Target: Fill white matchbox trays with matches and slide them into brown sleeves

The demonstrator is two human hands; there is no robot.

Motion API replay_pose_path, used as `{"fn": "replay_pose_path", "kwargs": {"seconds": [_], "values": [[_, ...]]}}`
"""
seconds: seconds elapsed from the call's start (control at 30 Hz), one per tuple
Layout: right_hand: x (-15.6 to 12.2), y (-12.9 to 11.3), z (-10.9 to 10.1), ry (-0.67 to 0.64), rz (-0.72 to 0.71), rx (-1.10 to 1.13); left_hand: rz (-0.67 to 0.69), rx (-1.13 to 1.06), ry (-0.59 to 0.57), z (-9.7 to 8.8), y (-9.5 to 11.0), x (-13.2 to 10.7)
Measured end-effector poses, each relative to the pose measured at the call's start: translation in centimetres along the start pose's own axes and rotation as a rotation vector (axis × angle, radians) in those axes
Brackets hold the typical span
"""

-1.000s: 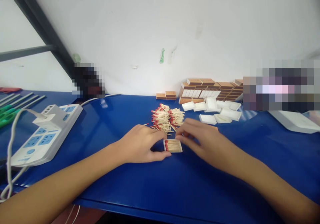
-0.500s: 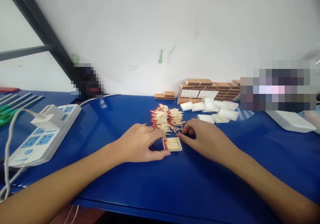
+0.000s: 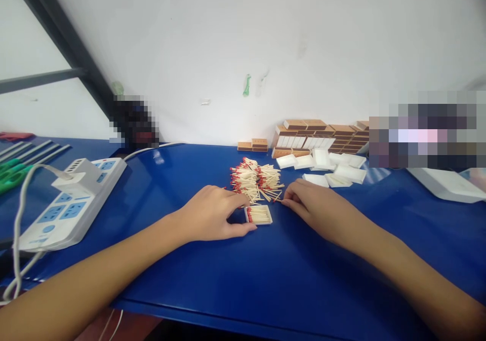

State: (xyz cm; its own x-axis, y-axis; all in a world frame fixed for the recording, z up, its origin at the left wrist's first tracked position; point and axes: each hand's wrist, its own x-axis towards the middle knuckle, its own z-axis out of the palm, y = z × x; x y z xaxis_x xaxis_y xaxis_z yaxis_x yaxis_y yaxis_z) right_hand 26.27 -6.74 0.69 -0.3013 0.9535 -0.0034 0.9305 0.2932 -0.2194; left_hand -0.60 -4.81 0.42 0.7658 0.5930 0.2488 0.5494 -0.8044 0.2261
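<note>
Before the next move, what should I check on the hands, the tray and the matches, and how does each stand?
1. Left hand grips the match tray: ok, thumb and fingers flank its left end.
2. Tray flat on the blue table, open side up: ok.
3. Tray's matches lie parallel, red heads leftward: ok.
4. Right hand at the loose match pile: ok, fingertips by its near right edge.
5. Right hand pinching a match: cannot tell.
6. Empty white trays beyond the right hand: ok.
</note>
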Motion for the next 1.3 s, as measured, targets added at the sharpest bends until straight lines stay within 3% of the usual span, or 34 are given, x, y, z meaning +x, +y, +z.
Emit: {"fn": "replay_pose_path", "kwargs": {"seconds": [0.23,0.37,0.5,0.63,0.83,0.97,1.3], "values": [[-0.6,0.9,-0.3,-0.026,-0.015,-0.009,-0.005,-0.003,-0.028,-0.1,0.0,0.0],[-0.8,1.1,-0.8,0.068,-0.127,0.022,-0.008,-0.001,-0.019,-0.1,0.1,0.0],[-1.0,-1.0,-0.2,0.121,-0.296,0.056,0.006,-0.011,-0.016,-0.1,0.2,0.0],[-1.3,-2.8,0.6,0.102,-0.370,0.048,0.019,-0.023,0.004,-0.1,0.3,0.0],[-0.6,-0.3,0.0,0.184,-0.311,0.113,0.052,-0.046,0.029,0.0,0.4,-0.1],[0.1,1.2,0.4,0.107,-0.301,0.078,0.079,-0.091,0.013,0.0,0.4,-0.2],[0.7,0.7,0.6,0.051,-0.244,0.059,0.047,-0.040,-0.021,-0.3,0.2,0.1]]}}
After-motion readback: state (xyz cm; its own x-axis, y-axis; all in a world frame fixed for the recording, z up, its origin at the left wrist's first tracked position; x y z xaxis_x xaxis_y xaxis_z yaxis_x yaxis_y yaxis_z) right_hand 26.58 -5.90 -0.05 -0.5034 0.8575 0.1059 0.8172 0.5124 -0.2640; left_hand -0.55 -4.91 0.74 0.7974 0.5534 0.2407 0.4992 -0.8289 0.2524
